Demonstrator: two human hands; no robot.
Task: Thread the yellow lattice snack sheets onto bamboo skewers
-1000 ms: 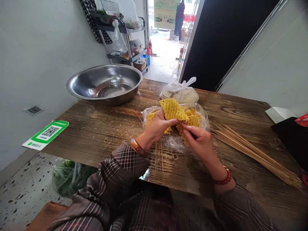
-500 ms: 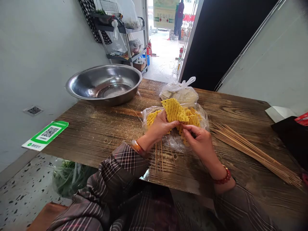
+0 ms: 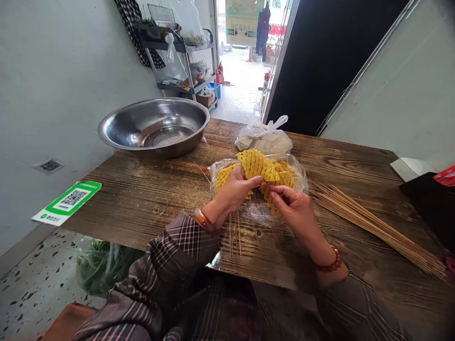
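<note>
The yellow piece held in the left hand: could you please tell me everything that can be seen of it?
The yellow piece is sheet-like, patterned with slanting rows of slits or small holes; it looks soft, though its material is unclear. It is held up, tilted, above clear plastic with other yellow pieces. The left hand grips it, thumb along its lower edge. The right hand is close by its lower right end; whether it touches the piece is unclear.

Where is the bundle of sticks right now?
In the head view, the bundle of sticks lies on the right side of the table, beyond the right hand.
</note>
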